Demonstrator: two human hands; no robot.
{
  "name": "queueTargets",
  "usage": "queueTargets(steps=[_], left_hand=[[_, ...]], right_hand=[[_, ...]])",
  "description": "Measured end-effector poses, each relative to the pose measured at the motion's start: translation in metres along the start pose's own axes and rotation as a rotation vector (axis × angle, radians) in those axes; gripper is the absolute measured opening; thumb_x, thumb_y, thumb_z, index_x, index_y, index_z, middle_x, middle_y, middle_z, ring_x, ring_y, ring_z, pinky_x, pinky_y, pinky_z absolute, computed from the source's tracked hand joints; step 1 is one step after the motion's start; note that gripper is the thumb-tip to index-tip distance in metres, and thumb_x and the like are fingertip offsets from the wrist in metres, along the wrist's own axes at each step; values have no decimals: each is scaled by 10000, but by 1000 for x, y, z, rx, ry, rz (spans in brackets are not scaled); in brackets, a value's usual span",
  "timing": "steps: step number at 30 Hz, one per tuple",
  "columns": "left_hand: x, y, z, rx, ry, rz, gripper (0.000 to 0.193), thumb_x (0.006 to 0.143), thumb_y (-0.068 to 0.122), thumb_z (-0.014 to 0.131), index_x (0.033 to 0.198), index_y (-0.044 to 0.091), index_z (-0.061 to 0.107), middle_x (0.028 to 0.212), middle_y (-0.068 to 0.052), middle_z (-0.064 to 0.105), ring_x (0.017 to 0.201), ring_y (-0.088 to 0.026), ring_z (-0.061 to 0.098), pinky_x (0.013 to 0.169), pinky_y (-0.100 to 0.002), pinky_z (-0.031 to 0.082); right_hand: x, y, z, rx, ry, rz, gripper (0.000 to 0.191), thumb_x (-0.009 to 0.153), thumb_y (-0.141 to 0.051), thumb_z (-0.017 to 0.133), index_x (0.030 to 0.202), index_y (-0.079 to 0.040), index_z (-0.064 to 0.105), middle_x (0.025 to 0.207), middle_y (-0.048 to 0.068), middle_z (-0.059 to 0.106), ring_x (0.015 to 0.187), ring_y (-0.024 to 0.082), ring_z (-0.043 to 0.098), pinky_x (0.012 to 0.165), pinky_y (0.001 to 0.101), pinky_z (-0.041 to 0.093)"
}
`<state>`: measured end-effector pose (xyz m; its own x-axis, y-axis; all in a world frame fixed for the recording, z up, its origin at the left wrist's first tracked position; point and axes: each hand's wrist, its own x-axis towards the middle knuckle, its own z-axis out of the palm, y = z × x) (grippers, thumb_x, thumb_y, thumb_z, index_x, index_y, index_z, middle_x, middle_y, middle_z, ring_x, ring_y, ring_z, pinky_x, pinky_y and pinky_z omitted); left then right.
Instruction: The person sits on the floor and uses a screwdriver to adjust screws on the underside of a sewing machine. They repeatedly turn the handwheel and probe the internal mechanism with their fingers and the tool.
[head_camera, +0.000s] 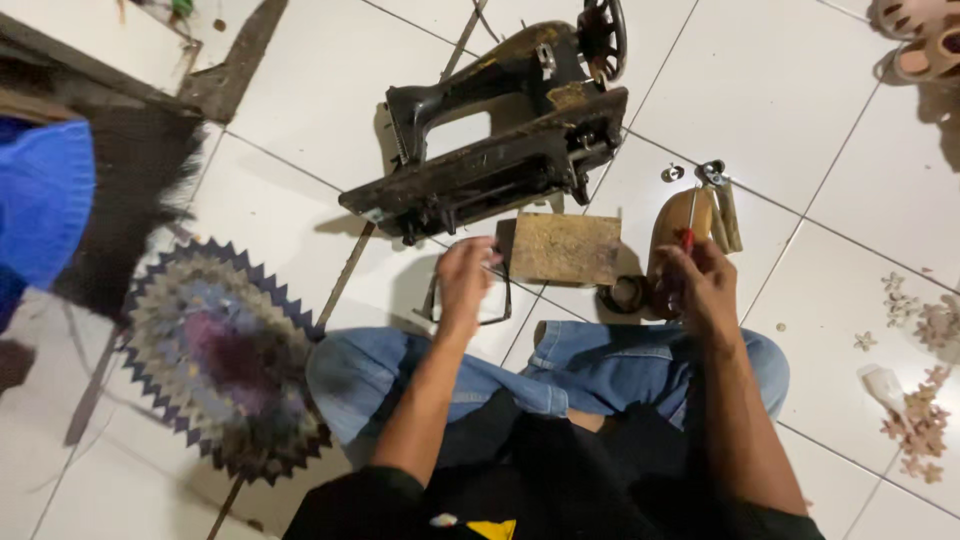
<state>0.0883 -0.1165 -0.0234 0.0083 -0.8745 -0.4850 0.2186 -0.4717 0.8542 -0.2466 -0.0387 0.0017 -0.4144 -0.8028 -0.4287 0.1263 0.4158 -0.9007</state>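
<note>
An old black sewing machine (500, 130) lies tilted on its side on the white tiled floor. In front of it sits a worn brown block (565, 248). My left hand (465, 280) reaches toward the machine's lower edge with fingers curled; whether it holds a small part I cannot tell. My right hand (700, 285) grips a red-handled screwdriver (690, 225), its shaft pointing away from me. I sit with my knees in blue jeans (560, 370) spread below both hands.
A round patchwork mat (225, 355) lies at left, next to dark bristles (130, 200) and a blue object (40, 200). Metal tools and a wooden piece (715, 205) rest beyond my right hand. Sandals (920, 40) sit top right; small flower-shaped pieces (920, 400) are scattered at right.
</note>
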Motion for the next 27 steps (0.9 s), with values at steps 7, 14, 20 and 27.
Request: queueTargets(steps=[7, 14, 20, 27], left_hand=[[53, -3, 75, -465, 153, -91, 232, 922, 306, 721, 1074, 136, 680, 892, -32, 720, 618, -111, 573, 497, -251, 427], [74, 7, 79, -532, 197, -12, 280, 915, 284, 775, 1098, 79, 728, 905, -41, 726, 667, -91, 585, 520, -220, 404], [73, 8, 89, -438, 332, 13, 240, 920, 271, 789, 981, 45, 739, 825, -56, 738, 662, -103, 612, 530, -217, 417], [72, 8, 85, -424, 332, -38, 210, 918, 265, 785, 949, 62, 737, 806, -34, 734, 663, -91, 630, 533, -227, 416]], right_hand=[[18, 21, -7, -42, -22, -199, 272, 1041, -157, 684, 1238, 28, 653, 861, 71, 679, 632, 86, 580, 526, 240, 445], [28, 44, -7, -82, -40, -283, 338, 1012, -112, 683, 1308, 46, 641, 996, 83, 730, 887, 126, 683, 775, 253, 537], [26, 38, -4, -66, -46, -311, 346, 1005, -102, 683, 1310, 54, 637, 1012, 84, 725, 909, 136, 699, 805, 257, 550], [15, 21, 0, -129, -27, -175, 368, 1006, -142, 678, 1334, 23, 648, 926, 101, 735, 651, 125, 595, 543, 265, 463]])
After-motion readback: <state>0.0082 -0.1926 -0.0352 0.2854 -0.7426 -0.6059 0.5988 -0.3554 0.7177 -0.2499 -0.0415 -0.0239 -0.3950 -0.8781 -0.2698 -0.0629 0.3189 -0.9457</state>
